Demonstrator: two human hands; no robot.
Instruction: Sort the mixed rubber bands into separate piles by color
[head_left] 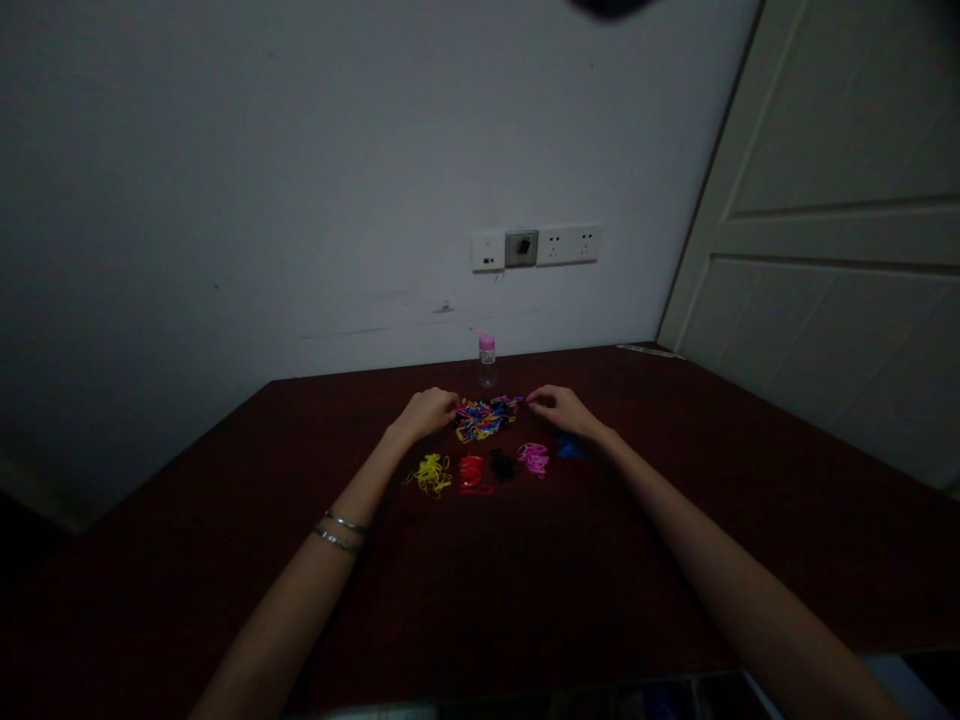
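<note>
A mixed heap of small colourful rubber bands [484,420] lies on the dark red table. My left hand [433,410] rests at the heap's left edge, fingers curled inward; what they hold, if anything, is hidden. At the heap's right edge, my right hand [559,406] has its thumb and fingertips drawn together by some bands, too dim and small to make out what is in them. Nearer to me is a row of single-colour piles: yellow bands [433,475], red bands [472,475], black bands [502,464], pink bands [534,459] and blue bands [570,446].
Behind the heap stands a small clear bottle [487,372] with a pink cap. The table [480,580] meets a pale wall carrying sockets and switches [536,247]. A panelled white door [840,250] borders the right side. Light is dim.
</note>
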